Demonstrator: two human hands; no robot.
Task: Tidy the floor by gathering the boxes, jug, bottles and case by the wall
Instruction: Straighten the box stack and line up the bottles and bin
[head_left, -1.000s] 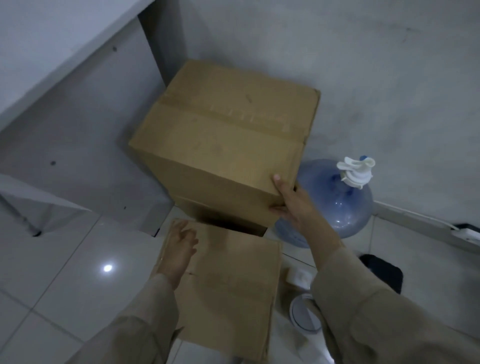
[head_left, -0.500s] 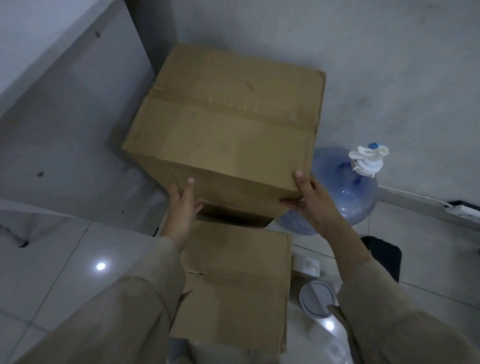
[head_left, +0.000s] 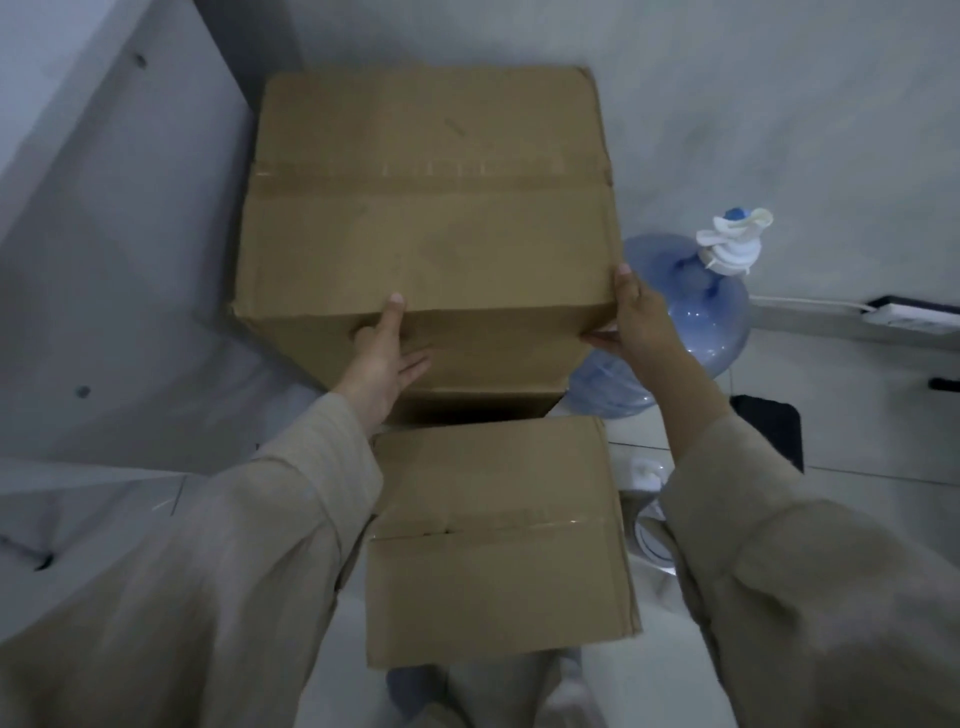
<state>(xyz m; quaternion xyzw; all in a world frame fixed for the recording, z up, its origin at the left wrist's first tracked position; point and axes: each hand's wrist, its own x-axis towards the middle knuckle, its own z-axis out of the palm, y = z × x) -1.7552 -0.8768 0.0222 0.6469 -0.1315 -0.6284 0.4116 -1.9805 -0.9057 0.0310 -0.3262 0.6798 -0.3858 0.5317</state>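
Observation:
A large taped cardboard box (head_left: 426, 208) stands against the grey wall, stacked on another box whose dark edge shows beneath it. My left hand (head_left: 382, 358) presses flat on its near face, thumb on the top edge. My right hand (head_left: 636, 317) holds the box's near right corner, thumb up along the edge. A smaller cardboard box (head_left: 498, 540) sits on the floor just in front of me. A blue water jug (head_left: 691, 317) with a white cap stands right of the big box by the wall.
A black case (head_left: 774, 431) lies on the tiles right of my right arm. A white round object (head_left: 649, 535) shows between the small box and my right sleeve. A white cabinet panel (head_left: 119, 234) flanks the left. A power strip (head_left: 914, 317) lies along the wall base.
The large box has turned so its front faces me squarely and sits closer to the wall. My left hand rose from the small box onto the big box's near face.

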